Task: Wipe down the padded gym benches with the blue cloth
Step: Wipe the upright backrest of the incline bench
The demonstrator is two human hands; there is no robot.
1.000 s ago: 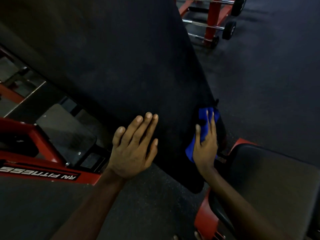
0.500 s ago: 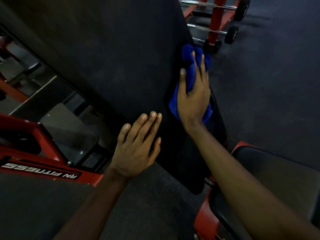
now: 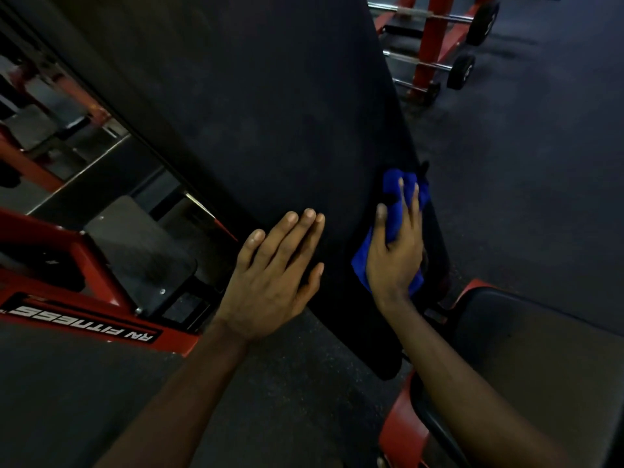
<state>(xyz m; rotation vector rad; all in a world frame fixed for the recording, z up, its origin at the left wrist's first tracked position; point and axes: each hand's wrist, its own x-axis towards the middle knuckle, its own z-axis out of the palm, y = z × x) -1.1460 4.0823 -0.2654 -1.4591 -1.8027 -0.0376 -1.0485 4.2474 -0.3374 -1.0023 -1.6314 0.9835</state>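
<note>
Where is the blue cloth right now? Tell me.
Head view, right of centre: the blue cloth is pressed under the right hand against the right edge of the black padded bench back, beside the left hand.

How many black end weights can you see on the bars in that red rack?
3, stacked at the top right on the red rack: the largest uppermost, a smaller one below it, the smallest lowest and dim. Others may be hidden behind the bench pad.
</note>
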